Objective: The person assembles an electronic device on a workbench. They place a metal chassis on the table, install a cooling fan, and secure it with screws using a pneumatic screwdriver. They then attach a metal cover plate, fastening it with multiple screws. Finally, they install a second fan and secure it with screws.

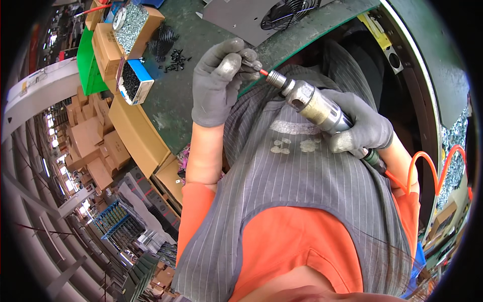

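My right hand (pixel 359 123), in a grey glove, is wrapped round the metal body of an air screwdriver (pixel 314 105). The tool lies slantwise in front of my apron, its red-sleeved bit (pixel 263 72) pointing up and left. At the bit's end, the fingers of my left hand (pixel 221 75), gloved in grey too, are pinched together. A small metallic piece shows between the fingertips, too little of it to name. Beyond my hands, a grey sheet-metal panel (pixel 231 22) with a round black fan guard (pixel 289 14) lies on the green bench (pixel 173 108).
Left on the bench stand an open carton of silvery screws (pixel 135 27) and a blue-white box of black screws (pixel 132 83). Loose black screws (pixel 176 61) lie near another black fan guard (pixel 162 41). An orange coiled air hose (pixel 425 156) runs off at right.
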{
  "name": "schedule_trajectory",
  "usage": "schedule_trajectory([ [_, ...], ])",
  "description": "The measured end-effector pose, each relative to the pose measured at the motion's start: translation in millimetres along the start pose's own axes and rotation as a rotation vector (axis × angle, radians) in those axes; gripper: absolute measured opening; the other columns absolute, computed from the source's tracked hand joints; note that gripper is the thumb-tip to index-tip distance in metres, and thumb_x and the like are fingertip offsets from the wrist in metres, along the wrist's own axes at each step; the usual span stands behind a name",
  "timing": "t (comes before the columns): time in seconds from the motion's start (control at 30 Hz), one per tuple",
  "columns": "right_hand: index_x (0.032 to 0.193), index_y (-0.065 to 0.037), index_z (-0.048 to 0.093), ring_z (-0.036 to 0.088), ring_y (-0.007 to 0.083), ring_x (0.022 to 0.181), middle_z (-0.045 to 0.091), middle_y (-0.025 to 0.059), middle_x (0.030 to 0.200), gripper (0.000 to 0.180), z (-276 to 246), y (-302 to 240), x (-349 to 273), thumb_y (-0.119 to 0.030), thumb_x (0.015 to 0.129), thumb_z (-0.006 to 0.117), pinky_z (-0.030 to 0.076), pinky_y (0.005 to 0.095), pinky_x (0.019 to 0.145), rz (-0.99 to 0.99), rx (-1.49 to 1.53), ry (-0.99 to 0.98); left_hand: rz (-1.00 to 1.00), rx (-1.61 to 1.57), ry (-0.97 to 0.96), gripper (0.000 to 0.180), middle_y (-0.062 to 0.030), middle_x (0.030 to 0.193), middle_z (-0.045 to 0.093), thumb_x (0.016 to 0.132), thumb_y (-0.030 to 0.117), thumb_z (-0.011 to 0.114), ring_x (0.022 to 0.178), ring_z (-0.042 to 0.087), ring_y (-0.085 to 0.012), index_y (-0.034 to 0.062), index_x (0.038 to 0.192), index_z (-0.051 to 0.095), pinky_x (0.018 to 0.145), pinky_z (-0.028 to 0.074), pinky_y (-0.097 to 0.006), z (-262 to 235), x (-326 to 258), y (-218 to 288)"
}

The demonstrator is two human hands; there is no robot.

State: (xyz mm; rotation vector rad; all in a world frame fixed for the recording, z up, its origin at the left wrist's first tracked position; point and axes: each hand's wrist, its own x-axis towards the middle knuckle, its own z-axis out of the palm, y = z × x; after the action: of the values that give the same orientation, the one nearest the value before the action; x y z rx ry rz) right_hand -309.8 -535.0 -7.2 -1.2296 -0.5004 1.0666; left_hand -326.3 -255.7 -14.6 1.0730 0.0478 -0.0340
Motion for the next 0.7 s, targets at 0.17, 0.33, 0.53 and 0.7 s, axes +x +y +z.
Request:
schedule_trajectory([
  [0.17,0.124,0.003,0.052,0.061,0.0190,0.093,0.062,0.0115,0.105,0.071,2,-1,-2,-0.023,0.065,0.081,0.048,0.0321,0.085,-0.038,-0.103,0.026,-0.014,0.048,-0.026,0.031,-0.0162,0.100,0.067,0.091,0.010,0.060,0.084,0.069,-0.0224,-0.0008,0.120,0.057,0.072,0.059,-0.030,5,-2,4],
  [0.33,0.124,0.002,0.053,0.061,0.0204,0.091,0.062,0.0109,0.101,0.081,-3,2,-16,-0.035,0.059,0.082,0.048,0.0325,0.084,-0.163,-0.280,0.129,-0.106,0.332,0.058,0.041,-0.0136,0.099,0.066,0.084,0.017,0.071,0.087,0.067,-0.0186,-0.0008,0.118,0.055,0.076,0.057,-0.029,-5,-8,-1],
  [0.53,0.123,0.002,0.054,0.060,0.0180,0.091,0.061,0.0092,0.102,0.079,-11,23,-37,-0.034,0.059,0.083,0.047,0.0317,0.083,-0.042,-0.095,0.287,0.428,1.022,0.083,0.035,-0.0131,0.098,0.066,0.081,0.017,0.073,0.095,0.065,-0.0268,0.0021,0.110,0.059,0.085,0.051,-0.036,2,36,-27],
  [0.7,0.125,0.003,0.053,0.056,0.0151,0.094,0.060,0.0069,0.103,0.080,-14,38,-39,-0.037,0.063,0.083,0.045,0.0302,0.087,-0.048,-0.072,0.315,0.591,1.523,-0.116,0.026,-0.0150,0.091,0.066,0.080,0.024,0.073,0.085,0.062,-0.0354,0.0059,0.097,0.067,0.076,0.049,-0.045,-15,58,-22],
])
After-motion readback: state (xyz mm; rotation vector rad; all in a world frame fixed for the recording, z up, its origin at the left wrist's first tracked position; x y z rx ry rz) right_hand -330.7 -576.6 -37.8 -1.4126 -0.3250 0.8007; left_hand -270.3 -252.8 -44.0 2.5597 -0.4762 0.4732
